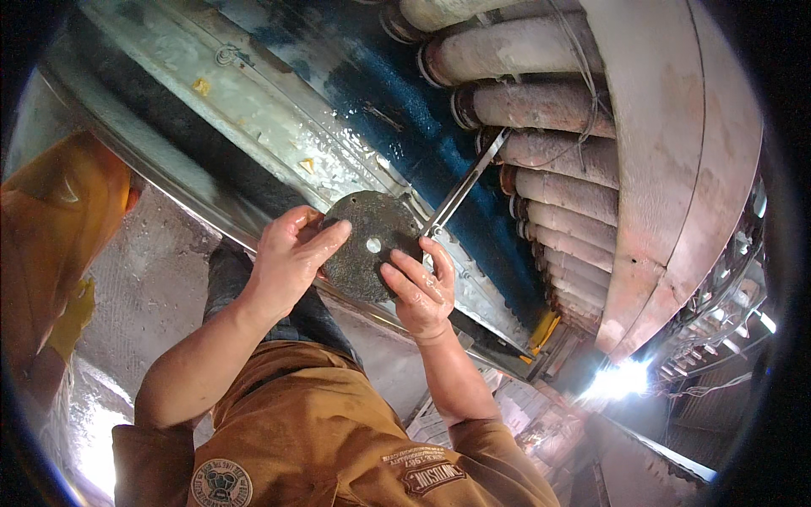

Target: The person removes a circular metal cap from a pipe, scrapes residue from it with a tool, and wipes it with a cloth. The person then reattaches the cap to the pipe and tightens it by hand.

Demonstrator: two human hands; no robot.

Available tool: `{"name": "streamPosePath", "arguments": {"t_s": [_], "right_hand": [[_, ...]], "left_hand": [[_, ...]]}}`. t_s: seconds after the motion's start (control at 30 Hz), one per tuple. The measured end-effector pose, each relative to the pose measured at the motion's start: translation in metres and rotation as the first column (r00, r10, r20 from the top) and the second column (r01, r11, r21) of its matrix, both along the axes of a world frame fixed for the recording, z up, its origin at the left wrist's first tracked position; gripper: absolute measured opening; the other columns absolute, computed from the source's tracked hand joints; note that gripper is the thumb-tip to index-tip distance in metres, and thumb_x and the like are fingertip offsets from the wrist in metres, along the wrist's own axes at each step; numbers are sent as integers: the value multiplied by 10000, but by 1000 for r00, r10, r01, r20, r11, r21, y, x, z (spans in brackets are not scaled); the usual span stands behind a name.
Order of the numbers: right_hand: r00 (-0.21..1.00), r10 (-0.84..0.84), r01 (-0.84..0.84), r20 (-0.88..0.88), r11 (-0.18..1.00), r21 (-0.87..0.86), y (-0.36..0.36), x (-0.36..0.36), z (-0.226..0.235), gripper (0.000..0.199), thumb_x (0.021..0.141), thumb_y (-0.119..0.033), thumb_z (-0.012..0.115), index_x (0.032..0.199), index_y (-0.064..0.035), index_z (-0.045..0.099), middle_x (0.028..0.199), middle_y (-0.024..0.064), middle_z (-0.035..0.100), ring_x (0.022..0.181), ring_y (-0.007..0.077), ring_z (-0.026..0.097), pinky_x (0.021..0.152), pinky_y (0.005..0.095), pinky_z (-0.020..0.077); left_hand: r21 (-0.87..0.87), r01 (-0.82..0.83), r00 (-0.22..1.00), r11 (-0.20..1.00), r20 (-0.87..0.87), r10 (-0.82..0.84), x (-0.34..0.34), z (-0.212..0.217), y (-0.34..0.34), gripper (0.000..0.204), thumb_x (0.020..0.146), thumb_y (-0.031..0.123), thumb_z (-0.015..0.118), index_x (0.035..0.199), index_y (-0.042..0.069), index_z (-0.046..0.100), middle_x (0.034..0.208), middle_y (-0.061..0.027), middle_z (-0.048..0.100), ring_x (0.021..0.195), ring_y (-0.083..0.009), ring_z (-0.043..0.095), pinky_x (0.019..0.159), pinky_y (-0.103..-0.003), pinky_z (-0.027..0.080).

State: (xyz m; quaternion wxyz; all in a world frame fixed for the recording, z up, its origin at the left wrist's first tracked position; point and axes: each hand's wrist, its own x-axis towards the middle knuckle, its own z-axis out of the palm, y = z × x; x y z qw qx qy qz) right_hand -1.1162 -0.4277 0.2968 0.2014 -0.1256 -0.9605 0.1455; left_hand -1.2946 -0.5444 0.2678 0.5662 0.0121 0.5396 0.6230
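Note:
My left hand (291,253) and my right hand (420,287) together hold a dark, rough round disc (372,221) with a small hole at its centre. The left hand's fingers lie over the disc's left edge; the right hand pinches its lower right edge. The disc sits against a wet metal rail (253,110) that runs diagonally from upper left to lower right. A slim flat metal bar (466,182) slants from just above my right fingers up toward a row of rusty pipes.
Several thick rusty pipes (541,106) are stacked at the upper right beside a large curved reddish casing (693,169). A wet blue surface (405,101) lies behind the rail. A person in orange (51,220) stands at the left. A bright light (621,380) glares at lower right.

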Motion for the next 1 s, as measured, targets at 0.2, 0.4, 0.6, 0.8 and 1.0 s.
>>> {"name": "streamPosePath", "arguments": {"t_s": [0.2, 0.4, 0.6, 0.8, 1.0], "right_hand": [[996, 86, -86, -7, 996, 31, -1, 6, 11, 220, 702, -125, 723, 920, -154, 730, 1033, 7, 695, 1067, 260, 563, 921, 453, 469], [997, 75, -75, -14, 996, 41, 1, 13, 14, 207, 713, -143, 710, 919, -155, 732, 1037, 3, 697, 1047, 250, 555, 893, 444, 470], [999, 41, -40, -30, 998, 40, 0, 20, 10, 185, 716, -139, 700, 899, -147, 728, 1037, 7, 699, 1038, 258, 550, 858, 443, 478], [999, -37, 37, 14, 999, -24, 1, 19, 7, 193, 739, -90, 686, 924, -136, 719, 1020, 36, 702, 1078, 296, 603, 912, 494, 471], [824, -470, 540, 317, 479, -692, -10, 10, 19, 289, 891, -134, 685, 1133, 10, 620, 904, 37, 663, 803, 91, 591, 713, 228, 477]], "left_hand": [[-137, 122, 981, 983, -135, -141, -2, -2, 12, 300, 884, 239, 694, 693, 70, 537, 673, 66, 468, 615, -32, 378, 536, -221, 321], [-82, 154, 964, 985, -206, -168, 2, 0, 13, 337, 892, 223, 681, 655, 77, 492, 667, 75, 417, 631, -34, 340, 531, -238, 301], [42, 243, 955, 969, -186, -231, 1, -4, 3, 257, 904, 224, 652, 822, -12, 595, 721, 17, 558, 688, -49, 442, 591, -252, 395], [133, 193, 980, 972, 25, -198, -2, 0, 1, 232, 917, 230, 641, 831, 18, 604, 752, 19, 580, 687, -38, 485, 592, -221, 410], [-20, 315, 925, 949, -215, -312, -30, -7, 4, 359, 971, 374, 544, 818, 50, 574, 666, 10, 531, 578, -67, 487, 547, -229, 391]]}}
